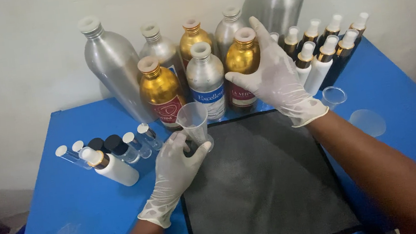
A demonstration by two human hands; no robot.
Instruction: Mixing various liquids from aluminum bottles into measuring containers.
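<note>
While the left hand holds the clear cup, the right hand rests open on the gold bottle, not gripping yet.

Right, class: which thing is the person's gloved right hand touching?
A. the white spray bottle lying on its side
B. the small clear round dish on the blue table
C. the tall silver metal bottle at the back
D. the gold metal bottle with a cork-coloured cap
D: the gloved right hand rests its fingers on the gold metal bottle with a cork-coloured cap, while the left hand holds the clear plastic measuring cup.
</note>
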